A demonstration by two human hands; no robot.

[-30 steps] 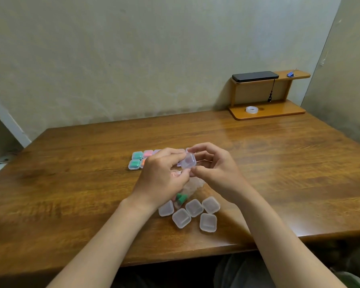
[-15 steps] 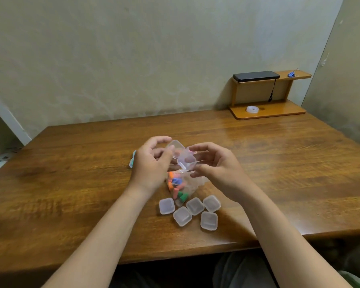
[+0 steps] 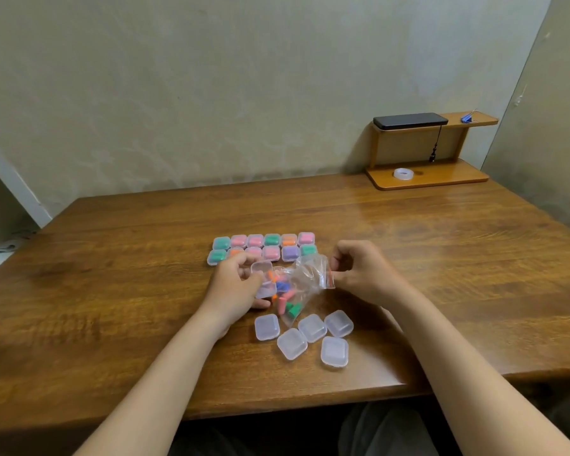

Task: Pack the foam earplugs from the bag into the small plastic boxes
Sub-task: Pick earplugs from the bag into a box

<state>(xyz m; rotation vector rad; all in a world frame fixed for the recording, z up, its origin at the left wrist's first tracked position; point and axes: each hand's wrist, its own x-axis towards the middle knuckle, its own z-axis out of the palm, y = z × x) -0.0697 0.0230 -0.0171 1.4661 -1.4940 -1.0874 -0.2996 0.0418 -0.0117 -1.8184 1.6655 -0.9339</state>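
Left hand (image 3: 234,287): curling its fingers round an open box (image 3: 262,268) with the lid tipped up, and holding it right against the bag, likely so that plugs are travelling only a short way.
Right hand (image 3: 359,271): pinching the mouth edge of the bag (image 3: 310,274) between thumb and fingers, apparently lifting it so the opening is gaping toward the left hand.
Hands: working apart, with the bag spanning the gap between them.
Earplugs (image 3: 283,292): lying mixed by colour in the bag's lower end, just beside the left fingers. Whether any is sitting in the open box cannot be told.
Empty boxes (image 3: 334,352): five, lids down, sitting in a loose cluster nearer the person than both hands, probably staged within easy reach.
Filled boxes (image 3: 272,240): lying in two neat rows just beyond the hands, clear of the working zone. The left hand is hiding part of the near row.
Table (image 3: 112,291): bearing everything.
Step, judged: preparing to draw a plug from the bag into the held box.
Risk, judged: the limp bag sagging shut or spilling.
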